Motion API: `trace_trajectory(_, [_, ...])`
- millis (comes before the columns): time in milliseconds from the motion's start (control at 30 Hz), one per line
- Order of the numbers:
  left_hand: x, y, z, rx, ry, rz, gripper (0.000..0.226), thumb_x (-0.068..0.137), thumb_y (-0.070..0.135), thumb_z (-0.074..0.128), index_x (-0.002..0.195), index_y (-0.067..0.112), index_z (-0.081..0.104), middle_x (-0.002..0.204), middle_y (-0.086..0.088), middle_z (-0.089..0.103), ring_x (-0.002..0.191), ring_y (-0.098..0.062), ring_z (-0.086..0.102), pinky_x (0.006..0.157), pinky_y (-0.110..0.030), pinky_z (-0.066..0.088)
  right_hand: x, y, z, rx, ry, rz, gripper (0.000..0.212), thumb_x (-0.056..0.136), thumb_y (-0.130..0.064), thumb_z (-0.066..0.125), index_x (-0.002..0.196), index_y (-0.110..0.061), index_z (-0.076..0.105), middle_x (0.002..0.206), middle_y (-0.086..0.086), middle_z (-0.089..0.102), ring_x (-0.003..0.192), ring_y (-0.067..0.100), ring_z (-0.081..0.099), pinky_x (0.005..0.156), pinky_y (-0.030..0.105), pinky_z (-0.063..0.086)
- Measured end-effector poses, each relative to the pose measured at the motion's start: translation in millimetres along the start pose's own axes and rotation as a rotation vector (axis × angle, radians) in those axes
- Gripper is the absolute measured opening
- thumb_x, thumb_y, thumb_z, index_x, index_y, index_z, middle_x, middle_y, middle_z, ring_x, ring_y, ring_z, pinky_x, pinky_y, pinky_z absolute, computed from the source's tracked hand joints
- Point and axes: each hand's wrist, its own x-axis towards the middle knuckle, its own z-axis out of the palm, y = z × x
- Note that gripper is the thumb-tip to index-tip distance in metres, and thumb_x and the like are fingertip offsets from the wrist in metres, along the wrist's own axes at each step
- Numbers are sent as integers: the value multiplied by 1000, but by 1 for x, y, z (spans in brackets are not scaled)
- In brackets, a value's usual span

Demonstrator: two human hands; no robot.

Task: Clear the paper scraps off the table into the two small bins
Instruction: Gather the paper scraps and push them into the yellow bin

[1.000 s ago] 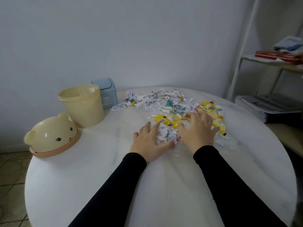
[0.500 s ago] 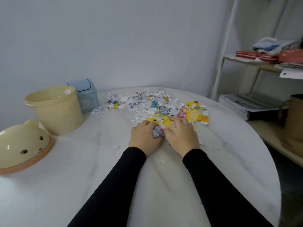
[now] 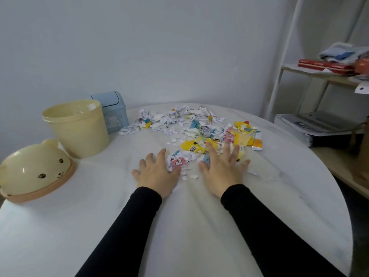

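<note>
Spreading both hands flat with fingers splayed, holding nothing, your left hand [image 3: 156, 172] and right hand [image 3: 221, 170] bracket a small heap of paper scraps [image 3: 180, 159]; more lie toward the table's far edge.

Shelf unit [image 3: 283, 56] at right w/ red books [image 3: 323, 63], folded cloth [image 3: 339, 52], newspapers [image 3: 313, 122]
</note>
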Motion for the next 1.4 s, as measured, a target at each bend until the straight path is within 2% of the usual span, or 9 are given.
trace_trajectory(200, [-6, 21, 5, -53, -71, 71, 76, 79, 64, 31, 148, 38, 11, 159, -2, 6, 145, -23, 8, 111, -54, 6, 4, 20, -10, 79, -35, 232, 83, 84, -75, 32, 150, -38, -2, 158, 6, -20, 144, 40, -12, 111, 63, 4])
trace_trajectory(333, [2, 37, 22, 68, -28, 114, 83, 80, 77, 25, 149, 35, 8, 159, -3, 6, 145, -28, 9, 109, -55, 10, 13, 16, -5, 239, 24, 132, 73, 90, -63, 38, 150, -37, 5, 158, 7, -16, 145, 38, -7, 114, 56, 7])
trace_trajectory(500, [29, 43, 30, 97, 35, 147, 54, 94, 45, 30, 145, 32, 23, 157, -6, 15, 141, -30, 19, 108, -54, 15, 31, 11, 0, 174, 254, -68, 61, 93, -55, 38, 147, -34, 22, 158, 3, -2, 146, 31, -6, 112, 61, 5])
trace_trajectory(733, [51, 42, 28, 77, 52, 188, 52, 96, 27, 32, 146, 33, 23, 156, 1, 19, 139, -27, 22, 106, -49, 20, 57, 2, 9, 27, 92, -197, 65, 88, -68, 32, 147, -43, 17, 160, -1, -1, 146, 33, 0, 111, 63, 6])
trace_trajectory(867, [52, 40, 25, 18, 106, 205, 38, 94, 20, 35, 129, 23, 51, 138, 3, 48, 126, -23, 40, 97, -40, 27, 60, -3, 9, 24, 8, -219, 57, 87, -59, 39, 140, -39, 36, 152, -3, 29, 139, 27, 27, 107, 53, 25])
trace_trajectory(967, [49, 35, 15, -61, 128, 146, 37, 92, 21, 37, 124, 23, 57, 131, 0, 56, 120, -25, 45, 96, -37, 32, 51, -4, -2, 116, 126, -238, 56, 80, -51, 44, 133, -35, 47, 138, -7, 44, 129, 21, 40, 103, 46, 30])
trace_trajectory(1067, [40, 33, 7, -70, 167, 76, 38, 91, 28, 36, 122, 27, 58, 128, -1, 53, 116, -27, 41, 94, -39, 31, 43, -5, -12, 105, 186, -163, 56, 80, -54, 43, 133, -36, 46, 145, -3, 37, 136, 22, 30, 108, 50, 22])
trace_trajectory(1200, [37, 35, 8, -104, 264, 12, 43, 92, 46, 32, 124, 29, 55, 133, -2, 44, 122, -26, 36, 98, -43, 29, 36, -5, -13, 55, 71, 40, 69, 85, -70, 33, 145, -36, 29, 157, 7, 13, 145, 35, 2, 110, 62, 6])
trace_trajectory(1400, [37, 36, 17, -77, 204, 74, 58, 93, 59, 27, 146, 36, 21, 156, -4, 16, 142, -30, 13, 108, -50, 19, 41, -3, 1, 94, 29, 44, 70, 88, -72, 14, 150, -41, 4, 160, 8, -7, 146, 37, -7, 110, 64, 3])
